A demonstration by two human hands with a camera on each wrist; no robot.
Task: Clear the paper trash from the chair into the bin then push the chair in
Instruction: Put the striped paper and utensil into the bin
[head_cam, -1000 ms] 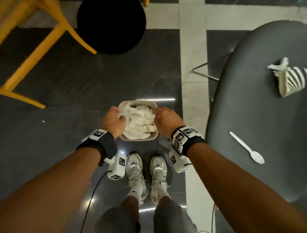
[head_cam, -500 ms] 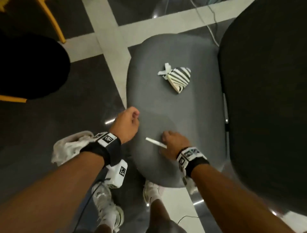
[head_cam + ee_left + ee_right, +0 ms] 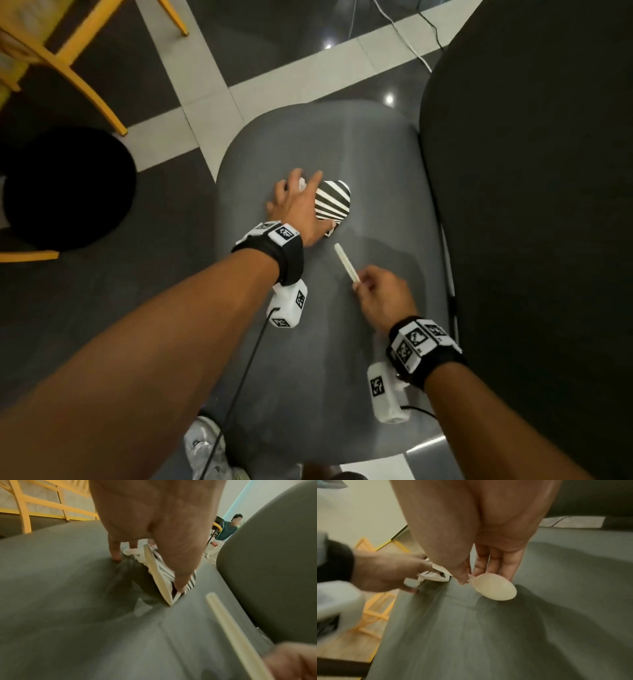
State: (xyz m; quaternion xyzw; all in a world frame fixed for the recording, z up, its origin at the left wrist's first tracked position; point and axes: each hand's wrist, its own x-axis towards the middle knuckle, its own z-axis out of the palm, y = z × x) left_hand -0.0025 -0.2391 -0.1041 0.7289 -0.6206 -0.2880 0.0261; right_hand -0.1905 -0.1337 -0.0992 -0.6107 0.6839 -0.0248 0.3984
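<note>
Now, taking the grey chair seat [image 3: 342,342] as our landmark and going left to right: off its left edge we see a round black shape [image 3: 65,188] on the floor, too dark for us to tell what it holds, and a yellow chair frame [image 3: 68,68] beyond it. On the seat's far middle, our left hand [image 3: 298,205] spreads over the striped paper cup [image 3: 334,202], flattened, with a scrap of white paper [image 3: 302,185] at its far end; fingers reach round that end and the thumb presses the near side. Just right of it and nearer us, our right hand [image 3: 383,298] pinches a white plastic spoon [image 3: 346,262] between thumb and forefinger, other fingers loosely extended. To the right of the seat rises the dark chair back [image 3: 531,240].

From the head view only the spoon's handle shows; the right wrist view gives us its bowl [image 3: 494,588], hanging just above the seat. The left wrist view shows the cup [image 3: 164,580] tilted up on its edge under the thumb, and a seated person [image 3: 226,528] far beyond the seat.
</note>
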